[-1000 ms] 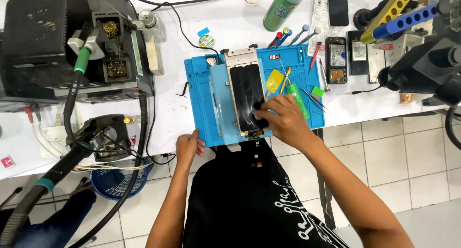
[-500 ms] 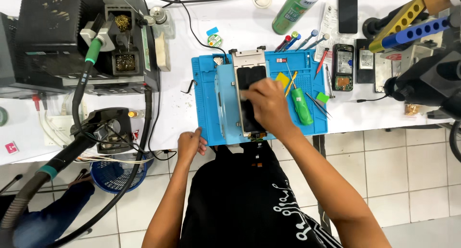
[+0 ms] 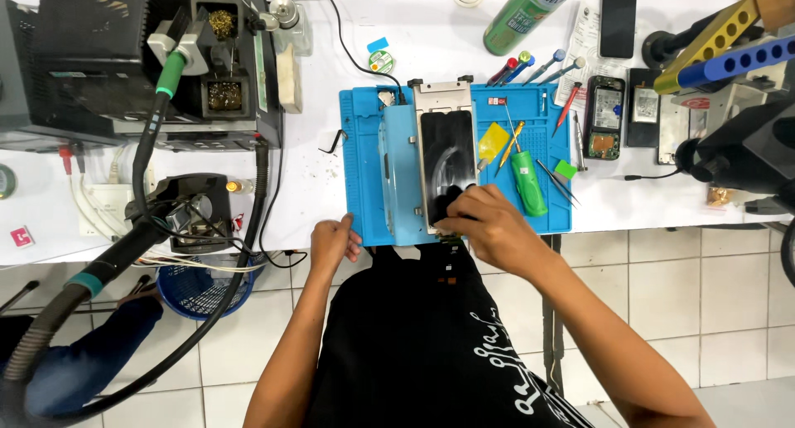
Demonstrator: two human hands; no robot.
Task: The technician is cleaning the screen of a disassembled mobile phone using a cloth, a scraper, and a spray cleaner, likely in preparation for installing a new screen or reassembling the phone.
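Note:
A phone [image 3: 447, 159] with a dark glass face lies in a metal frame on a blue work mat [image 3: 364, 171] at the table's front edge. My right hand [image 3: 484, 221] rests on the phone's near end, fingers curled and pressing something dark against the glass; what it is I cannot tell. My left hand [image 3: 334, 240] grips the front edge of the table just left of the mat's near corner. A green-handled screwdriver [image 3: 526, 180] and a yellow pick [image 3: 492, 141] lie on the mat to the right of the phone.
A black soldering station [image 3: 124, 55] with a green-tipped hose sits at the left. A green spray can [image 3: 522, 14], several small tools, an opened phone [image 3: 605, 117] and a microscope arm [image 3: 745, 146] lie at the right. A blue basket [image 3: 199, 291] stands on the tiled floor.
My right hand has drawn down the phone's glass from its middle to its near end. My left hand has stayed on the table's edge.

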